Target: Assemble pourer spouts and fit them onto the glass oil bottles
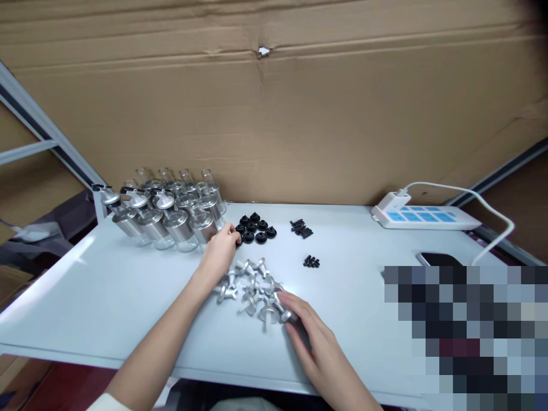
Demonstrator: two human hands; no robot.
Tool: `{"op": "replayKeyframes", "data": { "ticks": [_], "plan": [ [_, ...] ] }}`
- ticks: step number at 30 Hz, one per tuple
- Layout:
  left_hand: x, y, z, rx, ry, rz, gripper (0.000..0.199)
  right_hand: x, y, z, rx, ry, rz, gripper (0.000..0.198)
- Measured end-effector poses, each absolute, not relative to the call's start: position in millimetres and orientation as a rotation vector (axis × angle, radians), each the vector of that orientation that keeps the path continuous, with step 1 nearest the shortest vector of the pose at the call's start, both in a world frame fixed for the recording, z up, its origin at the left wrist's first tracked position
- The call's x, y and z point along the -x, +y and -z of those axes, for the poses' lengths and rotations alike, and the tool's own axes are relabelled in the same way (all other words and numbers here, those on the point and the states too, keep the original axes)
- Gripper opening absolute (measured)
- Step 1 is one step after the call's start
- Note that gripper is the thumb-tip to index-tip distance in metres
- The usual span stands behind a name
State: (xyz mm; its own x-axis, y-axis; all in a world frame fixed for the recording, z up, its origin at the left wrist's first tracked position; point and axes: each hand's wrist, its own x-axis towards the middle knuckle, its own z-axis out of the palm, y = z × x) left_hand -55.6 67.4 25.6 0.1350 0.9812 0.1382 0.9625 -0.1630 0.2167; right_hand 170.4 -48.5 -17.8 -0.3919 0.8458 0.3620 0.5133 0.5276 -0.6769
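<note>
Fittings (268,313) of silver-coloured metal, each with a round flange and a stem, lie in a loose pile on a pale worktop (120,302), directly in front of me. My right grip (287,314) is at the near right edge of this pile, thumb and fingers slightly parted around one fitting and close against it; I cannot tell whether I have firm hold of it. My left grip (238,235) reaches past the pile on the left, its fingers curled in at the near left edge of a cluster of round black caps (261,237). The fingers hide most of the nearest cap, so I cannot tell whether it is pinched.

Just left of that hand, clear bottles (177,225) with metal bands stand upright in several rows. Three in the front row wear silver spout tops (137,200) with black levers. Right of the caps is a small heap of thin black pieces (302,229), and nearer me a tight group of tiny black parts (311,262).

Further right, a white power strip (462,217) carries a plugged-in charger (394,201) with a white cable (492,208). A dark phone (439,259) shows partly beside a blurred-out area. Brown cardboard (308,125) stands behind everything.
</note>
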Motion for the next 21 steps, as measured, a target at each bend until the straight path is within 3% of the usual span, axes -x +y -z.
{"op": "replayKeyframes", "data": {
  "ticks": [14, 16, 18, 21],
  "plan": [
    [53.9, 62.4, -31.8, -2.372, 1.926, -0.506, 0.027, -172.2, -50.8, 18.7, 1.145, -2.065, -0.632, 0.042],
    [58.7, 60.6, -42.1, -2.420, 1.873, -0.917, 0.025, -172.8, -51.1, 17.4, 1.155, -2.072, -0.630, 0.042],
    [70.2, 60.4, -54.0, -2.359, 1.816, -1.587, 0.022, -173.0, -50.8, 17.1, 1.165, -2.072, -0.629, 0.041],
    [97.4, 63.9, -66.6, -1.841, 1.861, -2.411, 0.023, -172.8, -49.8, 18.3, 1.169, -2.062, -0.616, 0.039]
  ]
}}
